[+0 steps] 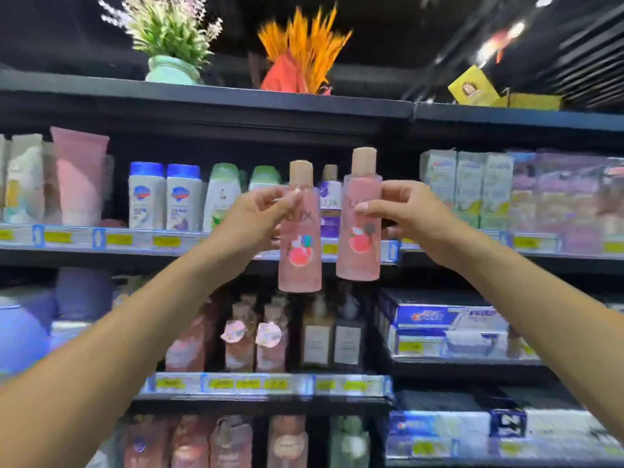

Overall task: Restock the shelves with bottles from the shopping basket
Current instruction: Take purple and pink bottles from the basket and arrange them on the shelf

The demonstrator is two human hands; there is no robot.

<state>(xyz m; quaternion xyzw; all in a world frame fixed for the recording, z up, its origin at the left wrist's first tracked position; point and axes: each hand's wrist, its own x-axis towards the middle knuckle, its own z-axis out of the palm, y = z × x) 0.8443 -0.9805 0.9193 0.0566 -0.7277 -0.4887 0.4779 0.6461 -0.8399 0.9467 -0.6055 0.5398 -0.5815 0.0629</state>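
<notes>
Up at the toiletries bay, seen from the head camera, the person looks to be at the placing step. Two pink bottles are out of the basket, which is nowhere in view, and are held in the air in front of the upper shelf (101, 256).

The left grip (250, 217) is closed on the left pink bottle (300, 261), thumb and fingers curled round its upper body just under the cap. Its base hangs free below the shelf edge. The right grip (415, 214) clasps the right pink bottle (359, 251) in the same way, with the thumb lying across the front of the label. This bottle is held a little higher. The two bottles are near each other but apart, both roughly upright.

Farther back on the shelf stands a purple bottle (330, 204), with green-capped bottles (224, 194) to its left.

By my reckoning, the next move calls for lifting both bases over the price strip (135, 239). The bottles then need pushing far enough in to stand flat, and releasing without knocking the neighbours.
</notes>
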